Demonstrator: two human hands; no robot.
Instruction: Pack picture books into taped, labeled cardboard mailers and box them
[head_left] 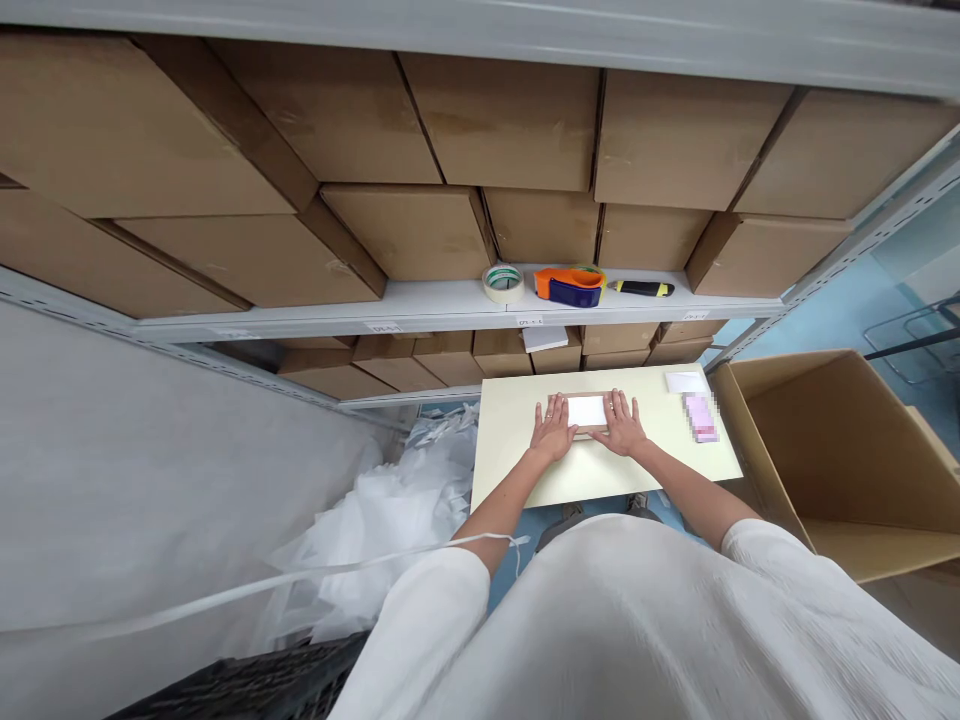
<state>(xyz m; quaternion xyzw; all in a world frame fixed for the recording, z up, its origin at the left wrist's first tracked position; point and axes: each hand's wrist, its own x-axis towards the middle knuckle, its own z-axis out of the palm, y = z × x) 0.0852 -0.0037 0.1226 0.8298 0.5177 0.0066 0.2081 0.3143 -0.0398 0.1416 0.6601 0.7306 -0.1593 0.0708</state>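
A small brown cardboard box point(589, 432) lies on the pale yellow tabletop point(517, 480), with a white sheet or label point(586, 411) across its upper face. My left hand point(553, 430) lies flat over the left end of the box, fingers stretched out. Over the right end rests my right hand point(621, 425), also flat with its fingers extended. Both palms touch the box and hide its ends. To the right on the tabletop are a white slip point(685, 382) and a pink item point(700, 416), blurred in part.
Cardboard boxes point(495, 120) fill the shelves behind. On the shelf edge lie a tape roll point(503, 283), an orange and blue tape dispenser point(570, 286) and a yellow-black cutter point(643, 288). An open carton point(862, 450) stands right; white packing sheets point(405, 520) pile up left.
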